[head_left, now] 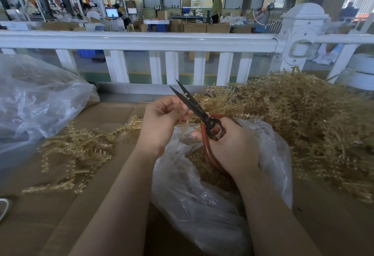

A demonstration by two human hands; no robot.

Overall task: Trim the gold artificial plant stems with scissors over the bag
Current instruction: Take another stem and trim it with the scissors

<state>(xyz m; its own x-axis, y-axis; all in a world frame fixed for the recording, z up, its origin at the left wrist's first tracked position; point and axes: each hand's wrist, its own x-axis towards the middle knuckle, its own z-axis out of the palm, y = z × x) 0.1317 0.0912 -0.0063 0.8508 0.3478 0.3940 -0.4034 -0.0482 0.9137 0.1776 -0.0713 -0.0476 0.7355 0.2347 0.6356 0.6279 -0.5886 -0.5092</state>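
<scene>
My left hand (164, 121) pinches a short gold plastic stem piece (187, 111) between curled fingers, holding it at the blades. My right hand (230, 146) grips the black-bladed scissors with red loop handles (199, 112), fingers through the loops; the blades stand slightly apart around the stem. Both hands are directly above the clear plastic bag (202, 201).

Handling judgement: the stem looks light, thin and springy, with small knobbed side shoots; hold it on the bare stalk close to the cut so it does not flex away.

The bag, open-mouthed, holds gold trimmings. Right of the bag lies a large heap of gold artificial plant stems (303, 118); left of it, a smaller spread of gold stems (81, 150) on the cardboard-covered worktop (36, 205). Farther left of the bag sits a second clear plastic bag (34, 98); its contents are unclear.
</scene>
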